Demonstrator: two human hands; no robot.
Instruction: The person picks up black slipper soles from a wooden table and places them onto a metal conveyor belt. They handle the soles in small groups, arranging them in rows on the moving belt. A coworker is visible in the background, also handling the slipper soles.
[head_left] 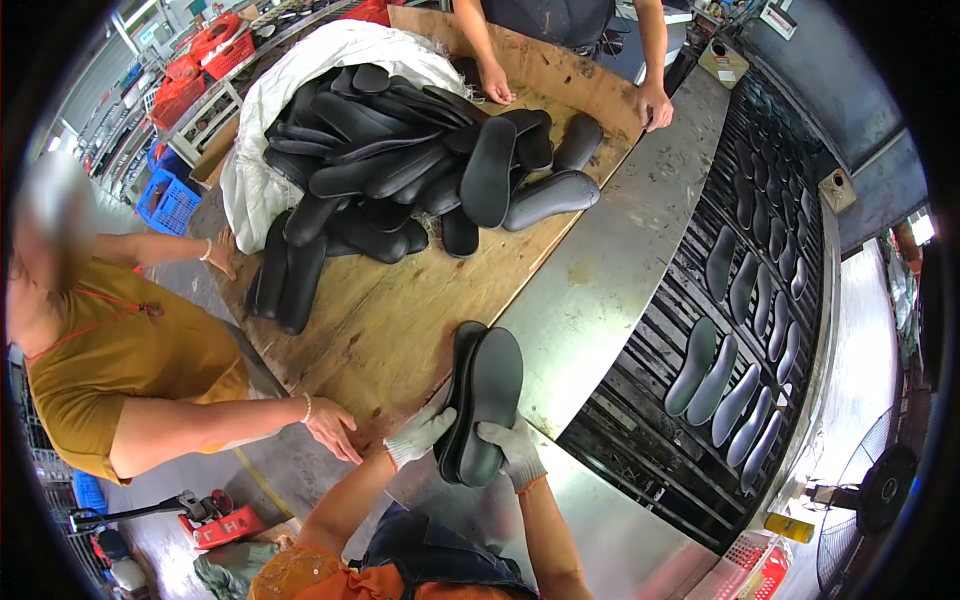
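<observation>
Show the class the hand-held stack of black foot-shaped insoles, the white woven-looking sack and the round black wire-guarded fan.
Insole stack (493, 385): head view, on the front insole's face.
White sack (246, 180): head view, on its left side.
Black fan (888, 487): head view, on the central hub.

Red pallet jack (222, 527), near left: a few large pale letters across the red body; the boldest lettering in view.
White sign plate (778, 20), far right: dark marks on a pale ground, set high near the grey panel (845, 95); too small to read.
Pale box (724, 62), far right, beyond the slatted rack (625, 440): small label on its face, print tiny, wording not legible.
</observation>
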